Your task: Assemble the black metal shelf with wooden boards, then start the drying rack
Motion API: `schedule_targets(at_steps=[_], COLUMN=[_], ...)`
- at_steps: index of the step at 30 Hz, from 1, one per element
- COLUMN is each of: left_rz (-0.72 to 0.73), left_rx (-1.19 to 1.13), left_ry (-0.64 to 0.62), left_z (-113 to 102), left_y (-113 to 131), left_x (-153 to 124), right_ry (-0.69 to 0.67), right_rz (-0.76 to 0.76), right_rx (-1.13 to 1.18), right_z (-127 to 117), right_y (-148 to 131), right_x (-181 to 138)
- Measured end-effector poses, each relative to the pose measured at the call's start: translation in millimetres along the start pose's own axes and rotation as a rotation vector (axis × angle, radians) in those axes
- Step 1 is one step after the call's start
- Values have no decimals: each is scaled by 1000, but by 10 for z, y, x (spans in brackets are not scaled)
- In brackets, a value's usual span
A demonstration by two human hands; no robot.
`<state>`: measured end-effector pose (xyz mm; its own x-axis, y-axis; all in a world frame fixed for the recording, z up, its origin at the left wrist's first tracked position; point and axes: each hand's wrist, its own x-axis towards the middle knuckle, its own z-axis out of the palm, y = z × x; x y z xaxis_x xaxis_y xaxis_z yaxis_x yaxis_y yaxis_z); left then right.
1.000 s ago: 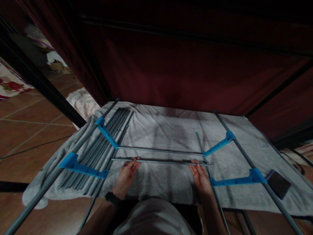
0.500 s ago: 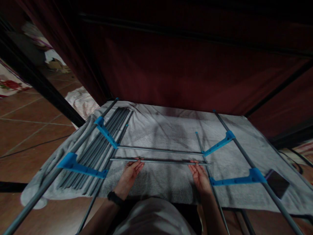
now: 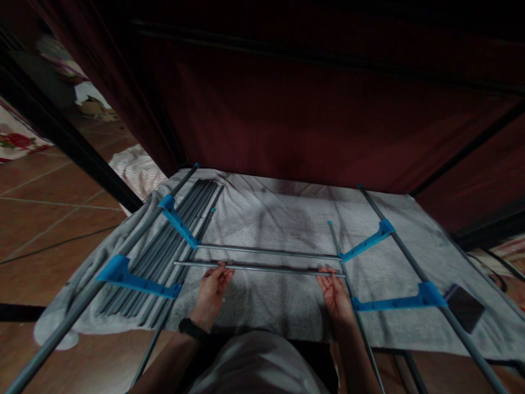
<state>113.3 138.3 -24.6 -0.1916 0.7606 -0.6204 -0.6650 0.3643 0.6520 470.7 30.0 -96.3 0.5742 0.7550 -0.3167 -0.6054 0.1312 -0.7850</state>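
A thin grey metal tube lies crosswise between my hands. My left hand pinches it left of its middle, and my right hand holds it near its right end. The tube's left end reaches past the left inner pole, over the bundled tubes. Just beyond it, a fixed crossbar joins the blue plastic brackets, one at the left and one at the right. Two nearer blue brackets, left and right, join the long outer poles to the inner poles.
Several loose grey tubes lie in a bundle at the left on a grey blanket. A dark phone rests at the right beside the outer pole. Dark red curtain hangs behind, and black posts stand at the left.
The held tube has shifted to the left, its right end now close to the right inner pole. My left hand moved left with it; my right hand stays nearly in place.
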Motion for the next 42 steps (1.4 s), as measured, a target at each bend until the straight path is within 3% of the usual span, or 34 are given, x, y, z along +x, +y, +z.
schedule_targets(at_steps=[26, 42], left_rz=[-181, -64], left_rx=[128, 94], left_ry=[-149, -18], left_z=[104, 29], left_y=[-357, -24], left_x=[-247, -76], right_ry=[-13, -16], right_rz=[45, 23], right_rx=[-32, 5], right_z=[3, 18], right_y=[-17, -38], right_x=[-5, -37])
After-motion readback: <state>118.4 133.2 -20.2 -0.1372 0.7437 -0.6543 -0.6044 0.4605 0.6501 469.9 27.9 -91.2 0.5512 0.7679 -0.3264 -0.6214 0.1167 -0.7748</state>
